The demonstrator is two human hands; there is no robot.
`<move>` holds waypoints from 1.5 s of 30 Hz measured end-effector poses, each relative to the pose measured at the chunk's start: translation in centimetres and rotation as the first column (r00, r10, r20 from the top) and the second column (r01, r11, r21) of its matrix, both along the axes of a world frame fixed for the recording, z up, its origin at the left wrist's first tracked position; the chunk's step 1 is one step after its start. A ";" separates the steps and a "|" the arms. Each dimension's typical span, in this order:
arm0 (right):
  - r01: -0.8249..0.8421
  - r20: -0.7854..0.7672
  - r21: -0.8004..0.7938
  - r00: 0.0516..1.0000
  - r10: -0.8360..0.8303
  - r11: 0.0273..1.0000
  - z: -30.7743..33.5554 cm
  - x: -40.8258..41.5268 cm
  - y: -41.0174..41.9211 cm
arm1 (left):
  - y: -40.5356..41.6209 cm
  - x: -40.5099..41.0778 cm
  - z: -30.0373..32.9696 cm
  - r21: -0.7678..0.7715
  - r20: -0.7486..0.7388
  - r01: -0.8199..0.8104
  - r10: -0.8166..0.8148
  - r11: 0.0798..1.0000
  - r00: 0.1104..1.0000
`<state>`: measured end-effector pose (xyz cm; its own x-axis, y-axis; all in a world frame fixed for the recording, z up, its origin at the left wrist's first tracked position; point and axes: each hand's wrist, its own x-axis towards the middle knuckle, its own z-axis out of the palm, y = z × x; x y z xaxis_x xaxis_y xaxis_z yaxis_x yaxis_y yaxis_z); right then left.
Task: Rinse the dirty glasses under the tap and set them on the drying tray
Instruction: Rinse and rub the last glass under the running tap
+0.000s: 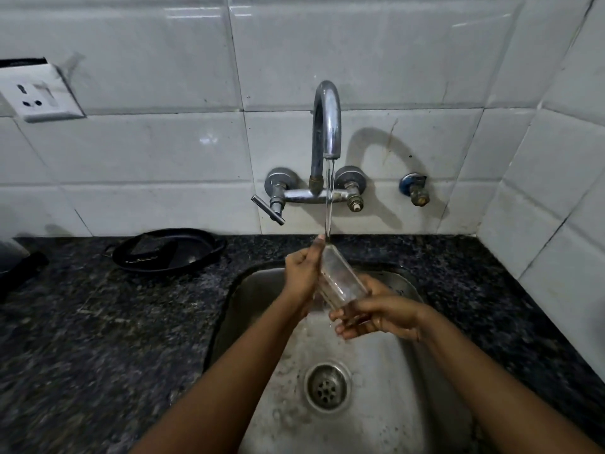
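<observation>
1. A white wall socket [41, 93] sits on the tiled wall at upper left, with dark smudges around its plate.
2. A black round lid-like object [168, 253] lies flat on the dark speckled bench [98, 339], near the wall and left of the basin.
3. A dark object [16, 260] shows at the far left edge; what it is cannot be told.
4. A small brass valve with a blue collar [415, 189] juts from the white tiles [409, 60].
5. A round metal drain strainer [327, 386] sits in the basin floor.

no text, label or number is legible anywhere in view.
</observation>
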<state>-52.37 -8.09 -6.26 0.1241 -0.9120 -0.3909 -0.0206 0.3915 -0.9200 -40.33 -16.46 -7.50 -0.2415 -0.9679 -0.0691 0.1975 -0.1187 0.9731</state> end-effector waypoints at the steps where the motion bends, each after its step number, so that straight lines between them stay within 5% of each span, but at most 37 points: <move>1: 0.041 0.071 0.011 0.997 -0.042 0.999 0.1 -0.2 -0.2 | -0.3 0.0 0.4 0.000 -0.047 0.032 -0.032 0.999 0.998; 3: 0.114 -0.082 -0.024 0.990 -0.116 0.993 0.1 0.2 -0.8 | -1.3 -0.6 0.9 0.013 0.042 0.020 -0.020 1.000 0.999; 4: 0.133 -0.282 -0.083 0.947 -0.151 0.988 0.2 0.9 -1.0 | -1.9 -1.1 0.9 0.023 0.139 -0.002 -0.002 1.000 0.990; 5: 0.101 -0.561 -0.149 0.810 -0.169 0.984 0.4 1.7 -1.2 | -2.3 -1.5 1.2 0.042 0.237 -0.017 0.006 0.999 0.971; 6: 0.027 -0.827 -0.185 0.535 -0.171 0.982 0.5 2.7 -1.3 | -2.5 -2.0 1.4 0.068 0.313 -0.031 0.008 0.997 0.950; 7: -0.052 -0.950 -0.202 0.253 -0.183 0.978 0.3 3.6 -1.2 | -2.8 -2.4 1.7 0.082 0.373 -0.055 0.020 0.995 0.928; 8: -0.098 -0.967 -0.233 0.132 -0.219 0.968 -0.3 4.0 -1.4 | -2.9 -2.5 2.0 0.069 0.425 -0.088 0.051 0.994 0.904; 9: -0.112 -0.957 -0.261 0.162 -0.241 0.959 -0.7 4.1 -1.5 | -2.9 -2.5 2.4 0.038 0.457 -0.124 0.093 0.992 0.885; 10: -0.103 -0.918 -0.294 0.306 -0.251 0.950 -0.8 3.6 -1.7 | -3.0 -2.3 2.7 0.007 0.448 -0.147 0.128 0.989 0.885; 11: -0.036 -0.789 -0.321 0.562 -0.246 0.946 -0.6 2.8 -1.8 | -2.9 -2.0 2.8 0.005 0.373 -0.146 0.133 0.989 0.918; 12: 0.070 -0.535 -0.293 0.815 -0.225 0.953 -0.3 2.1 -1.9 | -2.8 -1.5 2.7 0.035 0.247 -0.116 0.104 0.993 0.963; 13: 0.113 -0.239 -0.193 0.958 -0.159 0.975 0.0 1.5 -1.8 | -2.6 -1.1 2.6 0.069 0.117 -0.055 0.047 0.996 0.992; 14: 0.101 0.034 -0.094 0.995 -0.098 0.990 0.2 1.1 -1.6 | -2.3 -0.7 2.5 0.090 0.009 0.023 -0.024 0.996 1.000; 15: 0.077 0.190 -0.047 0.979 -0.067 0.996 0.5 1.1 -1.3 | -2.1 -0.4 2.5 0.101 -0.060 0.089 -0.083 0.991 0.995; 17: 0.087 0.215 -0.060 0.974 -0.073 0.994 1.0 1.6 -1.2 | -2.3 -0.3 2.9 0.087 -0.062 0.128 -0.123 0.988 0.990; 19: 0.193 -0.063 -0.113 0.978 -0.201 0.975 1.2 2.8 -1.6 | -2.6 -0.6 3.9 0.017 0.139 0.100 -0.102 0.995 0.985; 20: 0.203 -0.328 -0.184 0.910 -0.255 0.962 1.4 3.6 -1.8 | -2.6 -0.9 4.4 -0.041 0.287 0.084 -0.069 0.996 0.956; 22: 0.112 -0.809 -0.335 0.474 -0.347 0.935 1.6 4.7 -2.3 | -2.6 -1.5 4.7 -0.188 0.498 0.020 0.077 0.982 0.864; 23: 0.072 -0.847 -0.395 0.356 -0.394 0.916 1.4 4.8 -2.5 | -2.7 -1.6 4.7 -0.247 0.499 -0.023 0.148 0.969 0.854; 24: 0.057 -0.839 -0.403 0.375 -0.394 0.913 1.3 4.7 -2.7 | -2.8 -1.4 4.6 -0.279 0.454 -0.051 0.179 0.959 0.873; 25: 0.088 -0.758 -0.384 0.538 -0.368 0.919 1.3 4.2 -2.9 | -3.0 -1.3 4.5 -0.283 0.397 -0.056 0.170 0.957 0.902; 27: 0.138 -0.358 -0.206 0.911 -0.206 0.969 1.5 2.8 -3.0 | -3.0 -0.5 4.5 -0.201 0.269 -0.013 0.067 0.980 0.961; 28: 0.111 -0.186 -0.111 0.974 -0.131 0.988 1.4 1.9 -3.0 | -2.9 -0.2 4.4 -0.155 0.213 0.026 0.008 0.988 0.977; 30: 0.056 -0.116 -0.058 0.991 -0.063 0.997 1.0 0.6 -3.3 | -2.4 0.4 4.2 -0.112 0.169 0.097 -0.078 0.989 0.983; 33: -0.008 -0.474 -0.165 0.878 -0.072 0.986 0.6 0.1 -4.5 | -2.1 0.9 4.9 -0.146 0.308 0.221 -0.168 0.964 0.936; 36: 0.007 -0.728 -0.357 0.625 -0.283 0.934 0.4 0.0 -5.8 | -2.0 2.2 6.3 -0.047 0.494 0.535 -0.445 0.844 0.747; 38: -0.062 -0.751 -0.470 0.551 -0.362 0.880 0.8 -0.2 -6.3 | -1.4 2.8 6.8 0.069 0.571 0.758 -0.649 0.649 0.503; 39: -0.128 -0.782 -0.483 0.508 -0.361 0.866 1.1 -0.2 -6.5 | -1.2 2.7 6.5 0.085 0.703 0.827 -0.622 0.555 0.345; 41: -0.261 -0.850 -0.454 0.414 -0.326 0.852 1.6 -0.1 -6.6 | -1.3 2.1 5.4 0.100 0.975 0.884 -0.224 0.457 0.006; 42: -0.309 -0.868 -0.447 0.374 -0.325 0.839 1.8 0.1 -6.5 | -1.3 1.7 5.1 0.082 0.992 0.894 0.048 0.441 -0.115; 43: -0.340 -0.876 -0.453 0.341 -0.341 0.824 1.9 0.3 -6.4 | -1.4 1.3 4.7 0.051 0.942 0.904 0.280 0.424 -0.184; 45: -0.347 -0.869 -0.479 0.317 -0.380 0.806 2.2 0.3 -6.3 | -1.3 0.7 4.4 0.022 0.838 0.908 0.488 0.419 -0.245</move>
